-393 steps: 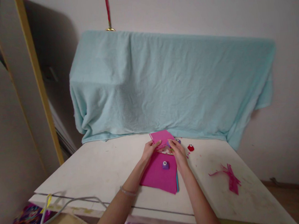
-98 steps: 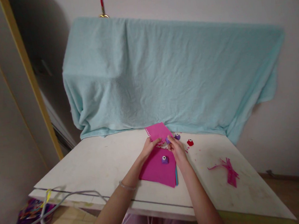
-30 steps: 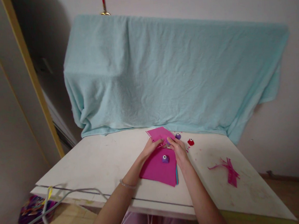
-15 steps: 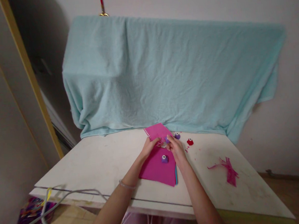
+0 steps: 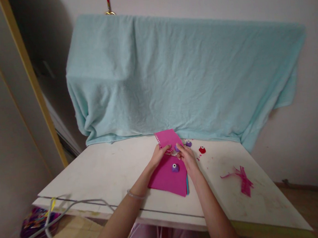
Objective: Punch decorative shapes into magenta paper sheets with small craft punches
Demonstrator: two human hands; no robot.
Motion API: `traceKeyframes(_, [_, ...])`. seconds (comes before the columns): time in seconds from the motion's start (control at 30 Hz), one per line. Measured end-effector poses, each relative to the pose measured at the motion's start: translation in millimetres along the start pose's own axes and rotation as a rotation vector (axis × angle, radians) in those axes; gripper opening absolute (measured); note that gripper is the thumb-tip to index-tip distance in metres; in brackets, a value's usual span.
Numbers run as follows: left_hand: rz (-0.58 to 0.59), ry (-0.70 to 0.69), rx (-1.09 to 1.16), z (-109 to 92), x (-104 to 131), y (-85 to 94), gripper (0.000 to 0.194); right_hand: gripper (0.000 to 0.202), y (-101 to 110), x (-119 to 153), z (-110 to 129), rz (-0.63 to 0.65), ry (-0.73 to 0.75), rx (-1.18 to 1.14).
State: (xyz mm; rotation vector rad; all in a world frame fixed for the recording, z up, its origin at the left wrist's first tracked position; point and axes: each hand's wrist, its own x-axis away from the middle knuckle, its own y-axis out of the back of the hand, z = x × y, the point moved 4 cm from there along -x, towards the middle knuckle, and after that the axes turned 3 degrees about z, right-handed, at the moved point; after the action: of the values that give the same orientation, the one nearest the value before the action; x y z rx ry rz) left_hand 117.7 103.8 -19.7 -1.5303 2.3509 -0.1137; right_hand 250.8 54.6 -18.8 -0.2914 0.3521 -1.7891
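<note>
A pink sheet (image 5: pixel 168 136) with a row of small notches along its left edge is held up between my hands. My left hand (image 5: pixel 158 155) grips its left side, thumb on top. My right hand (image 5: pixel 188 157) is closed on a small purple paper punch (image 5: pixel 176 148) at the sheet's right edge; the fingers partly hide it. Small pink cut-out bits lie on or by the sheet between the hands. Beneath is a stack of coloured paper (image 5: pixel 164 181), magenta on top with a blue edge showing. Another purple punch (image 5: pixel 175 168) with a white top rests on it.
Behind my right hand stands a purple punch (image 5: pixel 189 143), with a red punch (image 5: pixel 202 150) farther right. Pink scraps lie near them. A crumpled pink strip (image 5: pixel 245 183) lies on the white table (image 5: pixel 97 171). A grey cable (image 5: pixel 80 203) crosses the front left; a light-blue cloth (image 5: pixel 186 84) hangs behind.
The far end of the pink sheet has turned slightly to the right. Both hands stay almost in place, still holding the sheet and the punch.
</note>
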Motion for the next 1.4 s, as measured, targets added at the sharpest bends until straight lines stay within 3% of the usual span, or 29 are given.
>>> traceKeyframes(0.43, [-0.044, -0.003, -0.011, 0.3, -2.9, 5.7, 0.035, 0.021, -5.6, -2.5, -5.1, 0.142, -0.022, -0.208])
traceKeyframes(0.77, [-0.115, -0.009, -0.053, -0.8, -4.7, 12.8, 0.039, 0.027, -3.4, -4.9, -6.2, 0.107, -0.005, -0.158])
traceKeyframes(1.07, [-0.18, -0.022, 0.004, 0.4, -6.0, 15.9, 0.04, 0.027, -3.9, -2.1, -2.7, 0.065, -0.023, -0.267])
traceKeyframes(1.4, [-0.199, -0.03, 0.02, -0.2, -5.7, 15.9, 0.039, 0.043, 5.3, -4.9, -5.9, -0.044, -0.14, -0.134])
